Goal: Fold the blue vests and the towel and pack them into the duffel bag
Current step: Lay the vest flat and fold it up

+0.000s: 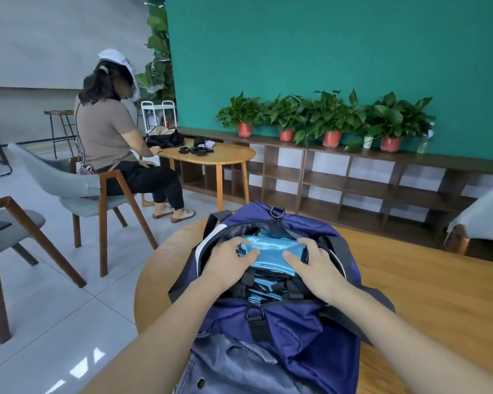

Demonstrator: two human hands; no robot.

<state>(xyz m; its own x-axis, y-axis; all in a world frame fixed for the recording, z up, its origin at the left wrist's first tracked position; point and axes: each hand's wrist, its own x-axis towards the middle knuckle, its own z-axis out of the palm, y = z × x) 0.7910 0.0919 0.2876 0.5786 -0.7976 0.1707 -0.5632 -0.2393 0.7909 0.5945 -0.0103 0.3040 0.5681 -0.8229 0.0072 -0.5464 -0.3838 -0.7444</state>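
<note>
1. The navy duffel bag (296,322) lies unzipped on the wooden bench (410,294).
2. A folded blue vest (271,247) sits in the bag's opening, on top of more blue fabric.
3. The left hand (225,264) grips the vest's left end, fingers curled.
4. The right hand (315,264) holds its right end, fingers (310,244) bent over the edge.

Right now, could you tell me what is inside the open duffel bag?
The duffel bag holds light blue folded vests, gripped by the left hand and right hand. More blue fabric shows beneath. The bag's bottom is covered; no towel is visible.
</note>
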